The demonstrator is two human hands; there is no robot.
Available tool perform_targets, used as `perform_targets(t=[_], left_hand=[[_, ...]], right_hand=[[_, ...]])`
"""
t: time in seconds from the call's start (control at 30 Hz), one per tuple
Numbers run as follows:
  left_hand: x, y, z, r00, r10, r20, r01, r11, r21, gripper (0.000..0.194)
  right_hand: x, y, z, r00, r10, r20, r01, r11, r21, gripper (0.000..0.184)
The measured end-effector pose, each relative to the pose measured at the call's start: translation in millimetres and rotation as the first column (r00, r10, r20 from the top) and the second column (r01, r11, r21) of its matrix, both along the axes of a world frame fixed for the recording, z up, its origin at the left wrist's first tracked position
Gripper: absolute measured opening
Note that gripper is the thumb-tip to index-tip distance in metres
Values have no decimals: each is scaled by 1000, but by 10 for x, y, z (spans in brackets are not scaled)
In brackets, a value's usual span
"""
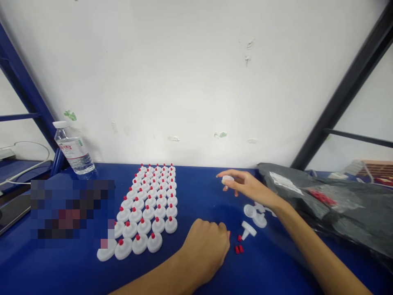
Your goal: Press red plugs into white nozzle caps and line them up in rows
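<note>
My right hand [242,183] is raised over the far part of the blue table, pinching a white nozzle cap [227,179] between thumb and fingers. Nearer to me, my left hand [208,246] is closed with its knuckles up, low over the table; what its fingers hold, if anything, is hidden. Just right of it lie a few small red tips [239,249]. A loose white nozzle cap [248,230] is on its side beyond them, and several more white caps [260,220] lie in a small heap, partly behind my right forearm.
Rows of white caps with red tips [148,213] stand upright on the blue table [196,196]. A water bottle [73,149] leans at the back left. To the right is a dark plastic bag [294,205] with a clear bag of red tips [322,197] on it. A blurred patch hides the left.
</note>
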State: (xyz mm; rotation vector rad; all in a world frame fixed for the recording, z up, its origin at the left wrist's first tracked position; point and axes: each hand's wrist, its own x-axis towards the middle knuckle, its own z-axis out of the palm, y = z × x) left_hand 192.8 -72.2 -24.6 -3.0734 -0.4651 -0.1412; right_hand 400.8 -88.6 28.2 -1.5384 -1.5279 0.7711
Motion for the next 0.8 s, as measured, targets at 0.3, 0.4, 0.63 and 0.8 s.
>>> perform_targets(t=[0.3, 0.4, 0.63, 0.8], left_hand=[[-45, -26, 111, 992, 97, 83, -86, 988, -128, 19], [-12, 30, 156, 961, 191, 199, -135, 955, -265, 27], [72, 169, 245, 767, 507, 394, 81, 532, -843, 23], [91, 240, 227, 592, 695, 409, 193, 370, -909, 20]], right_hand=[[5, 25, -42, 1000, 11, 3, -11, 1000, -7, 40], [32, 47, -78, 1000, 9, -23, -9, 1000, -4, 40], [33, 38, -58, 996, 64, -59, -65, 998, -16, 43], [9, -11, -26, 993, 94, -72, -96, 995, -16, 37]])
